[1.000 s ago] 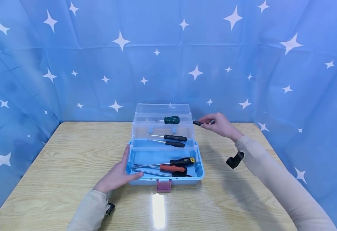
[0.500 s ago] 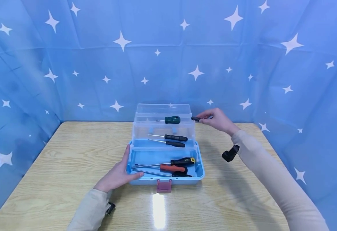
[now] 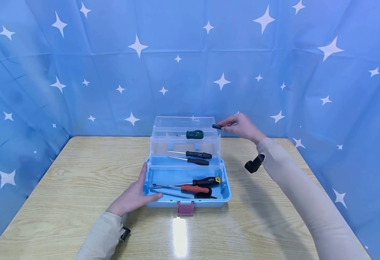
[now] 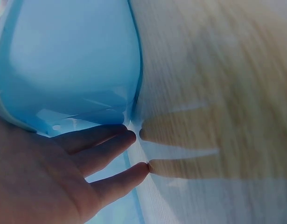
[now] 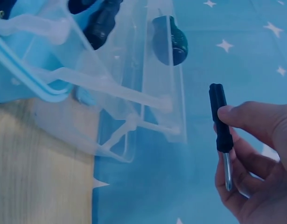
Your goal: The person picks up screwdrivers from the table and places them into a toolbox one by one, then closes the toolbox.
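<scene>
My right hand (image 3: 242,128) pinches a small black-handled screwdriver (image 5: 220,112) between thumb and fingers, its short metal shaft pointing back toward the palm. It is held beside the right end of the top clear tray (image 3: 163,139) of a light blue toolbox (image 3: 228,193). In that tray lies a stubby green screwdriver (image 3: 195,134). My left hand (image 3: 132,196) rests on the box's left end, thumb over the front rim; the left wrist view shows straight fingers (image 4: 117,184) along the blue wall. Two black screwdrivers (image 3: 199,155) lie in the tray below.
Inside the box bottom lie a black-and-yellow screwdriver (image 3: 206,181), a red-handled screwdriver (image 3: 193,189) and another dark-handled one. A purple latch (image 3: 185,208) hangs at the front. The wooden table (image 3: 79,169) meets a blue star-patterned curtain (image 3: 105,65) behind the toolbox.
My right hand has moved left and upward with the small screwdriver, closer to the top tray. The left hand and the toolbox stay in place.
</scene>
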The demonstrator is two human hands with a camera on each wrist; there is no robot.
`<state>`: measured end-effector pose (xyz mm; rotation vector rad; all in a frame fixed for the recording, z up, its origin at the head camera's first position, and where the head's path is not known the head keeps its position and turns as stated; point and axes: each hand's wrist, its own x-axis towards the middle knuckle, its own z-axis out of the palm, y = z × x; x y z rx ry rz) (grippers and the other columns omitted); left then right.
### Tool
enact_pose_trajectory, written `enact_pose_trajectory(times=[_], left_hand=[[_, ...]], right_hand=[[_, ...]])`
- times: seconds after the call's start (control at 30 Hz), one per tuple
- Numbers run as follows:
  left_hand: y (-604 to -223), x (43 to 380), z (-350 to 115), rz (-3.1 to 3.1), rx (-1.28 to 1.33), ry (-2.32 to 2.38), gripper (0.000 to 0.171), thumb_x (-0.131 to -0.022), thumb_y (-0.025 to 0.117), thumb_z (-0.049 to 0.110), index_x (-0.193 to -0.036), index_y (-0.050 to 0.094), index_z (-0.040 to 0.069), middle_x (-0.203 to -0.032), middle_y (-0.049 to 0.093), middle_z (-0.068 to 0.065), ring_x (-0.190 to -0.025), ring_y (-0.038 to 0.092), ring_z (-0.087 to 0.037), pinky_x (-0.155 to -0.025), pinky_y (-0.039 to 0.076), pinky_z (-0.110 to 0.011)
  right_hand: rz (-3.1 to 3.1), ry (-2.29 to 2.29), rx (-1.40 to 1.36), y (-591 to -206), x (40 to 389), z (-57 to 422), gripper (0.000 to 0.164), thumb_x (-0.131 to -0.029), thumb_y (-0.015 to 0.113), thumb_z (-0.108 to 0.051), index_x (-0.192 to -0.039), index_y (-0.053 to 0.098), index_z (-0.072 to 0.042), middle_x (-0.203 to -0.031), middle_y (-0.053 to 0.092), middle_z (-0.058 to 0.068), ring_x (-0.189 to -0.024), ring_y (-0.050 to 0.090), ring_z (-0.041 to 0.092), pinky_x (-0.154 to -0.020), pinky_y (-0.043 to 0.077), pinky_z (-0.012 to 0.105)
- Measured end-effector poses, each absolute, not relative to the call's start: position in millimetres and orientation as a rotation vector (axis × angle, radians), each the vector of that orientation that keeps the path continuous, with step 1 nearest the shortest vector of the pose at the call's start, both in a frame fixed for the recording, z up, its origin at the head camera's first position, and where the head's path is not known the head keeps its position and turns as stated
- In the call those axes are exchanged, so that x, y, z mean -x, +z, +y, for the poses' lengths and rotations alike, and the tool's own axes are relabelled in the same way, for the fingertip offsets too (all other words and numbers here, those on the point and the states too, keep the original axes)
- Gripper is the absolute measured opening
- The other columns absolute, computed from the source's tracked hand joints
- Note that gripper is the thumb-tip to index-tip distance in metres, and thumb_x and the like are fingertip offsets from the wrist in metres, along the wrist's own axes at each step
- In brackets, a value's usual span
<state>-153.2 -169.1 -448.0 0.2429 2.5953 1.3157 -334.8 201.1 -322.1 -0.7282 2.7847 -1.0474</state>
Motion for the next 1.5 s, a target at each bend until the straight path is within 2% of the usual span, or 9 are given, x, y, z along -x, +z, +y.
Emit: enact_pose_trajectory(times=[0.4, 0.63, 0.83, 1.07, 1.5], left_hand=[[-449, 152, -169, 2.587, -0.231, 1.327, 0.118, -0.081, 0.075, 0.047, -0.154, -0.012, 0.015, -0.155, 0.018, -0.026, -0.136, 0.028, -0.046, -0.104, 0.03, -0.06], [-450, 154, -169, 2.604, -0.252, 1.33, 0.118, -0.08, 0.075, 0.047, -0.154, -0.012, 0.015, -0.153, 0.021, -0.028, -0.135, 0.031, -0.046, -0.104, 0.031, -0.06], [-451, 153, -169, 2.616, -0.251, 1.318, 0.118, -0.08, 0.075, 0.048, -0.155, -0.011, 0.015, -0.152, 0.025, -0.029, -0.133, 0.034, -0.045, -0.105, 0.031, -0.058], [-451, 153, -170, 2.618, -0.244, 1.315, 0.118, -0.08, 0.075, 0.048, -0.155, -0.011, 0.015, -0.152, 0.024, -0.029, -0.133, 0.034, -0.046, -0.104, 0.032, -0.059], [-452, 153, -170, 2.605, -0.251, 1.337, 0.118, -0.08, 0.075, 0.048, -0.155, -0.012, 0.017, -0.153, 0.023, -0.027, -0.134, 0.032, -0.045, -0.105, 0.03, -0.059]], right_hand=[[2.786, -0.999, 0.726, -316, 345, 184, 0.024, -0.093, 0.062, -0.005, -0.114, 0.072, -0.004, -0.112, 0.068, 0.013, -0.094, 0.06, 0.026, -0.077, 0.05, 0.042], [2.733, -1.013, 0.744, -317, 352, 176, 0.025, -0.094, 0.059, -0.002, -0.117, 0.07, -0.001, -0.112, 0.067, 0.017, -0.098, 0.062, 0.028, -0.084, 0.051, 0.045], [2.739, -1.004, 0.783, -319, 358, 166, 0.024, -0.093, 0.061, -0.003, -0.115, 0.071, -0.002, -0.111, 0.068, 0.017, -0.096, 0.063, 0.027, -0.08, 0.051, 0.042], [2.747, -0.959, 0.793, -317, 364, 154, 0.023, -0.093, 0.061, -0.003, -0.114, 0.071, -0.001, -0.114, 0.067, 0.017, -0.101, 0.062, 0.029, -0.087, 0.051, 0.045], [2.737, -0.885, 0.778, -312, 375, 137, 0.022, -0.092, 0.063, -0.003, -0.111, 0.073, -0.003, -0.114, 0.068, 0.015, -0.101, 0.062, 0.027, -0.087, 0.05, 0.044]])
